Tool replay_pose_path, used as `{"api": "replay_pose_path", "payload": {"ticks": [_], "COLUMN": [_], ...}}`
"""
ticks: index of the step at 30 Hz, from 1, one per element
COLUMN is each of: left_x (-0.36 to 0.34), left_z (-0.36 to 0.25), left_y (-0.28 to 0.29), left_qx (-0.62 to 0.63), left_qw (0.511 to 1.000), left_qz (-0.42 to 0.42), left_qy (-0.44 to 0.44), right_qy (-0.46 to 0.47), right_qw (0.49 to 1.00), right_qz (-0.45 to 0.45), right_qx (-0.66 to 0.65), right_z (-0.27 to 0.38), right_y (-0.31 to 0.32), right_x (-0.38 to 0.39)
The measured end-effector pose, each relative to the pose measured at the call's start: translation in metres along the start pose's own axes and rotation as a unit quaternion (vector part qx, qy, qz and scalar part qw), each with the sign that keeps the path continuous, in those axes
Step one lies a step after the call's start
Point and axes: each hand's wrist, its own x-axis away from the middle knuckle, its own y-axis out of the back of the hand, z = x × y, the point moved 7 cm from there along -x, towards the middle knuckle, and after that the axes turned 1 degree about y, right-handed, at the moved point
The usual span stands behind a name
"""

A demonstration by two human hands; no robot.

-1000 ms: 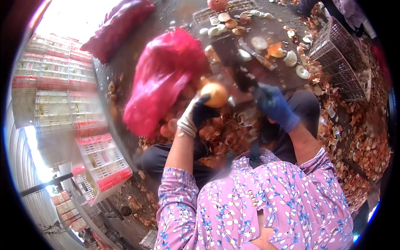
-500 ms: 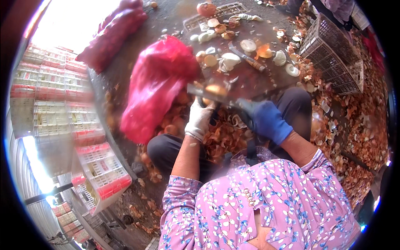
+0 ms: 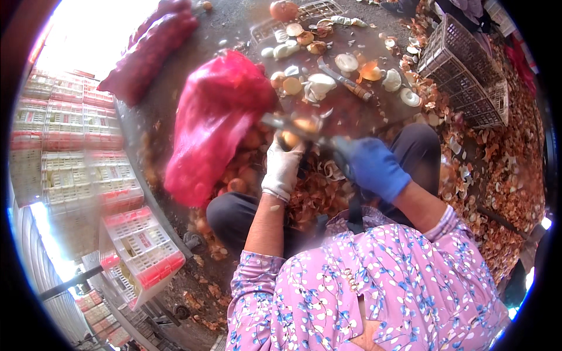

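Note:
My left hand, in a white glove, is closed round a yellow-brown onion between my knees. Gloved in blue, my right hand grips a knife, somewhat smeared by motion. Its blade lies across the onion, pointing left; whether it has cut in, I cannot tell. Beneath both hands is a heap of onion skins. Just to the left bulges a pink-red mesh sack, with onions showing by its lower edge.
Ahead on the ground lie a second knife, peeled onion pieces and a whole onion. A plastic crate stands at right amid scattered skins. Another red sack lies far left, near stacked white-and-red crates.
The view has shifted slightly. My hands stay close together at the onion; the blade has tilted a little and more of the onion shows below it.

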Motion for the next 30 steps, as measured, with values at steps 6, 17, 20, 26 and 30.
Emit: {"api": "replay_pose_path", "payload": {"ticks": [6,17,20,26,30], "left_x": [-0.004,0.013,0.007,0.01,0.012], "left_z": [0.003,-0.017,-0.011,-0.01,-0.013], "left_y": [0.003,-0.007,0.0,-0.003,-0.011], "left_qx": [0.035,-0.282,-0.27,-0.165,-0.315], "left_qw": [0.999,0.925,0.925,0.961,0.898], "left_qz": [0.012,0.007,-0.032,-0.049,-0.039], "left_qy": [-0.005,-0.257,-0.266,-0.215,-0.305], "right_qy": [-0.022,-0.099,-0.089,-0.081,-0.006], "right_qw": [1.0,0.984,0.977,0.952,0.957], "right_qz": [0.013,-0.052,-0.065,-0.104,-0.159], "right_qx": [-0.01,-0.136,-0.181,-0.277,-0.24], "right_z": [-0.004,-0.044,-0.04,-0.033,-0.011], "right_y": [-0.007,-0.021,-0.023,-0.017,0.019], "right_x": [-0.016,-0.025,0.005,0.041,0.027]}}
